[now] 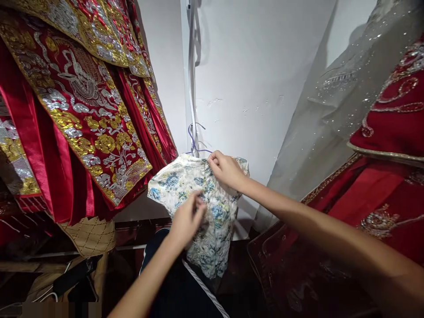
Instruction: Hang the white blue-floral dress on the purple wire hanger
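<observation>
A small floral dress (212,229) hangs on a purple hanger (194,139) against the white wall (251,79). The left hand (187,221) pinches its front; the right hand (227,170) grips its collar. Red embroidered robes (82,110) hang at ten o'clock.

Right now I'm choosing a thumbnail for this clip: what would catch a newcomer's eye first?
First, the red robe with gold and silver embroidery hanging at the upper left. Next, the small floral dress on a hanger at the centre against the white wall; the right hand pinches its shoulder and the left hand grips its front. At the right hang a sequined veil and another red gown.
</observation>
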Demonstrator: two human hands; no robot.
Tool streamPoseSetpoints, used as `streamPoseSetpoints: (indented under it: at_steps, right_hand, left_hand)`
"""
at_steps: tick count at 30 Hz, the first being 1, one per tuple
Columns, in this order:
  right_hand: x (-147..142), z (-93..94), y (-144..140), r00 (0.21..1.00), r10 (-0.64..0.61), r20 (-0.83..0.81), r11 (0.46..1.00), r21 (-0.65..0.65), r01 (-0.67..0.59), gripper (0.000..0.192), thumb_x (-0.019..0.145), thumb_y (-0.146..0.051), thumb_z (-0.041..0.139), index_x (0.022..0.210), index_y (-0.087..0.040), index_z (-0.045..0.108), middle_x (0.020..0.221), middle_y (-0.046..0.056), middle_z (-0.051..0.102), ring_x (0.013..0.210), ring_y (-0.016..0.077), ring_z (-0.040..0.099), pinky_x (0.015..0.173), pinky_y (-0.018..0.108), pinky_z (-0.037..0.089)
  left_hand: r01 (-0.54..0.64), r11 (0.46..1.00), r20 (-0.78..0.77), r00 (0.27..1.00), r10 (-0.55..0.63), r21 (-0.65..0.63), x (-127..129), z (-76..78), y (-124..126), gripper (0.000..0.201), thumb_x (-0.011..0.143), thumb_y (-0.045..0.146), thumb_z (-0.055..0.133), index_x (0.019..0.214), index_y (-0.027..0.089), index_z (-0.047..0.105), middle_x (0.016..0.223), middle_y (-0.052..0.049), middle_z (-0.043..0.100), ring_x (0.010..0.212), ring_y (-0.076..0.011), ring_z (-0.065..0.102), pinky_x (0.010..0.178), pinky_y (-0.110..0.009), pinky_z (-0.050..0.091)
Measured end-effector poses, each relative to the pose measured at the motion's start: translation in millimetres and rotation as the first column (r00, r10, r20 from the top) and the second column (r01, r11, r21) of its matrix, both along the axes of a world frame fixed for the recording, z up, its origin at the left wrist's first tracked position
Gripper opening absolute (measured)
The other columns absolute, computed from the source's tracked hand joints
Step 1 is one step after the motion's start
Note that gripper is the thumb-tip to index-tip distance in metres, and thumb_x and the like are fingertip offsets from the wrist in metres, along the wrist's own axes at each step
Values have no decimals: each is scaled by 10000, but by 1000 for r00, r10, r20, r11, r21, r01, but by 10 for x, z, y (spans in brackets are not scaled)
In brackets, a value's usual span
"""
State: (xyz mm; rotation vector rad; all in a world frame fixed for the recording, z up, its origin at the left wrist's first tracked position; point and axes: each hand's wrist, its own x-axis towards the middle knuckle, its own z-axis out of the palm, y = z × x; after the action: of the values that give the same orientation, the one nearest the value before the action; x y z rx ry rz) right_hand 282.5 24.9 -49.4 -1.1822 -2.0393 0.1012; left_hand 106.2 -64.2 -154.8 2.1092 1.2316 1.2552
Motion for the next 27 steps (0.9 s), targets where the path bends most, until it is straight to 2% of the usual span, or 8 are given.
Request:
streamPoseSetpoints:
  at_steps: [2,4,6,8,12,14,18,27]
  right_hand:
    - [-60,-81,-53,931,72,-357,961,-226,-161,176,934,-340,475,863,-193,539,589,-1,587,499,141,484,519,257,307]
    - [-132,-164,-71,751,49,-659,813,-411,-413,196,897,-354,512,772,-205,483,533,-39,482,433,104,377,460,246,265]
    - [-202,-248,-66,573,-9,-819,631,-449,-632,225,859,-352,549,726,-217,428,522,-74,382,416,79,286,432,239,220]
    - [-261,-335,-50,488,-11,-873,571,-406,-714,249,832,-355,586,716,-218,414,528,-87,348,422,70,272,428,232,210]
    - [-354,-513,-13,591,86,-802,782,-313,-539,211,845,-375,591,787,-202,485,522,-66,442,440,88,354,438,235,235]
    - [-399,-594,6,652,103,-751,850,-274,-450,194,857,-376,576,835,-195,511,524,-65,453,441,95,357,442,242,234]
    - [-520,-703,68,703,83,-706,882,-276,-381,197,862,-383,565,835,-193,522,564,-52,459,463,103,379,457,250,245]
    - [-803,-837,32,780,20,-626,906,-319,-279,315,895,-492,499,736,-219,493,532,-35,416,497,132,378,481,259,282]
  left_hand:
    - [-96,985,83,993,85,142,-71,385,237,449,1000,309,432,1443,254,388,944,-35,667,810,-178,625,753,-296,468]
    - [-108,961,41,994,101,254,-96,663,462,427,1000,296,438,1424,249,429,953,-45,659,810,-180,613,759,-303,464]
    - [-92,937,-57,991,118,338,-80,805,631,280,985,282,471,1233,222,585,965,-62,646,858,-193,604,788,-314,456]
    - [-99,918,-132,978,161,384,-49,839,720,173,976,271,482,1017,196,632,938,-69,628,870,-202,590,791,-319,446]
    - [-151,892,-119,968,221,426,-64,797,705,145,979,244,456,935,189,582,926,-66,615,877,-200,577,791,-316,435]
    - [-194,872,-68,966,250,450,-118,780,668,123,971,236,469,931,191,576,947,-65,627,918,-203,575,828,-323,428]
    - [-296,824,-13,939,345,484,-216,737,630,112,961,251,496,923,190,582,965,-65,646,975,-219,560,889,-352,400]
    - [-329,757,-29,909,416,565,-321,614,527,104,961,253,500,932,192,580,944,-68,639,985,-235,541,935,-388,363]
